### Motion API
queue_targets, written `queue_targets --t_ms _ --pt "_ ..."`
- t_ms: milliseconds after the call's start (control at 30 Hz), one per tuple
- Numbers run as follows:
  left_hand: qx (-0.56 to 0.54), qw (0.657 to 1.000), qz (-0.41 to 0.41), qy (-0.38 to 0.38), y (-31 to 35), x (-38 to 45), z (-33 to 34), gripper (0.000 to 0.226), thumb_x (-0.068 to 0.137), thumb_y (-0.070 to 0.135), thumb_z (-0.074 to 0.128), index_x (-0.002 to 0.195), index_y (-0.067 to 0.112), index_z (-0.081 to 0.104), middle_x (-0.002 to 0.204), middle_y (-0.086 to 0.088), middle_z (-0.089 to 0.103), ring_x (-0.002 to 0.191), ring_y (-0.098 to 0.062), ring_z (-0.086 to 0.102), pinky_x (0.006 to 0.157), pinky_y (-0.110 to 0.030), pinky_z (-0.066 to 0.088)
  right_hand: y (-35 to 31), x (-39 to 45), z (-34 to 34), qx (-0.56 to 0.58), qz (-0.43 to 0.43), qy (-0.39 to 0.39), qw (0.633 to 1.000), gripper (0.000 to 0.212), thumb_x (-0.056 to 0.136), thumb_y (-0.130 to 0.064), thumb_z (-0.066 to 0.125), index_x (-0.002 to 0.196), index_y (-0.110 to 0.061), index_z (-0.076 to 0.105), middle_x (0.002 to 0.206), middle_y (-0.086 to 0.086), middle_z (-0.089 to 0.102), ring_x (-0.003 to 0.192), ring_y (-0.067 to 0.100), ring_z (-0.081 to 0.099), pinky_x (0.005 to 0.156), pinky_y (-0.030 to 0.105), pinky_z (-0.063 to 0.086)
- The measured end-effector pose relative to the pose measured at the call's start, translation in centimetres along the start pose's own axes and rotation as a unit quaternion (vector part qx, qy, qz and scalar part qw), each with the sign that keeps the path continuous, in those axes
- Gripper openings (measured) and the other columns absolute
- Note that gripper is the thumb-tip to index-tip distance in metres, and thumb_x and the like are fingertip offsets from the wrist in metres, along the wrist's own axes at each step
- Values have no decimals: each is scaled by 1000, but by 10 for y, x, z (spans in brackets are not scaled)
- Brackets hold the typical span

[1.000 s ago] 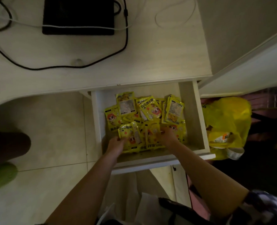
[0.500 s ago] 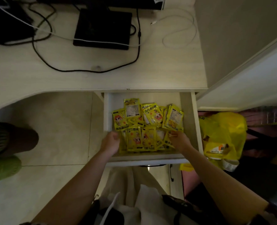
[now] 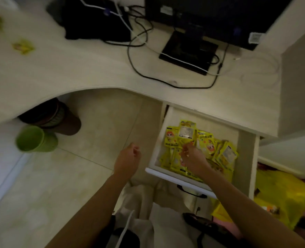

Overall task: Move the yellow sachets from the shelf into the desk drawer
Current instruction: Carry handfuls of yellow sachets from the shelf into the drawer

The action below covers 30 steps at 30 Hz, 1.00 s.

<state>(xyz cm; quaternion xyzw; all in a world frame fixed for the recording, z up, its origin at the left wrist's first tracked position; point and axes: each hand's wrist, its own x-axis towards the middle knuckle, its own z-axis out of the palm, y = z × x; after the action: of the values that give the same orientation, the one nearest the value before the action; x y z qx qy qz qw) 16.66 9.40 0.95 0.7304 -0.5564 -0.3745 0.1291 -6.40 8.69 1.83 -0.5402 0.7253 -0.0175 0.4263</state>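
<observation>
Progress check. The open white wooden desk drawer (image 3: pixel 244 145), at about 4 o'clock from frame centre, already carries a loose heap of small yellow foil sachets with cartoon print (image 3: pixel 187 140), piled mostly toward its left half. I judge the bulk of the transfer done.

Left over, as far as I can see: two blurred yellow scraps (image 3: pixel 23 46) on the pale desk top at 10 o'clock. They may be more sachets; too smeared to confirm. No shelf is in view from here, so I cannot say what remains on it.

Right hand (image 3: pixel 192 158) is over the heap, fingers curled loosely down toward the packets. Whether it pinches one I cannot tell. Left hand (image 3: pixel 127 159) hangs over the floor just left of the drawer front, fingers slack, holding nothing.

Surface: light wood-grain curved desk (image 3: pixel 94 72). At 1 o'clock, a black monitor on a flat black stand (image 3: pixel 188 51), with black and white cables (image 3: pixel 148 76) trailing across.

Room: beige tiled floor (image 3: pixel 98 133); a green plastic cup-shaped bin (image 3: pixel 34 139) and a dark brown one behind it at 9 o'clock; a crumpled yellow plastic bag (image 3: pixel 282 197) at 4 o'clock, below the drawer. Dim light throughout.
</observation>
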Motion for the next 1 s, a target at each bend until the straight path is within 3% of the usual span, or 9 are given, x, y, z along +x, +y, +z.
queue_targets --t_ms 133,267,500,667,900,1000 --pt "-8 999 -19 44 -37 -14 -36 23 95 21 49 117 17 58 99 -4 67 83 -18 61 74 -31 52 -61 -5 28 -38 -75 -1 996 30 96 -18 44 124 -9 51 114 11 63 101 28 61 83 38 53" --pt "11 996 -41 80 -79 -24 -77 24 96 21 46 119 20 56 96 2 61 80 -13 58 69 -25 45 -120 -8 66 -69 -134 -14 989 25 94 -15 45 113 -4 55 105 18 64 92 33 62 81 44 52" --pt "43 988 -63 136 -166 -30 -151 22 96 24 47 115 21 56 100 0 63 81 -8 50 70 -21 38 -216 -12 135 -134 -170 -45 975 30 99 -21 39 123 -8 51 111 11 63 102 28 60 73 27 39" --pt "58 982 -71 163 -212 -22 -198 21 96 25 46 115 23 55 103 1 64 83 -8 48 71 -23 39 -268 -6 178 -139 -192 -61 970 29 99 -21 39 122 -7 50 108 12 65 100 29 61 79 31 44" --pt "44 976 -85 194 -249 5 -253 22 96 25 47 117 22 55 105 2 64 90 -11 54 72 -22 40 -347 20 201 -138 -234 -59 961 28 97 -20 41 121 -9 52 105 11 64 91 24 59 75 29 43" --pt "36 974 -88 207 -257 27 -277 23 96 24 48 117 21 56 105 2 63 97 -14 56 76 -25 44 -381 40 206 -135 -251 -58 957 34 96 -21 43 128 -9 51 117 11 63 105 25 59 84 28 43"
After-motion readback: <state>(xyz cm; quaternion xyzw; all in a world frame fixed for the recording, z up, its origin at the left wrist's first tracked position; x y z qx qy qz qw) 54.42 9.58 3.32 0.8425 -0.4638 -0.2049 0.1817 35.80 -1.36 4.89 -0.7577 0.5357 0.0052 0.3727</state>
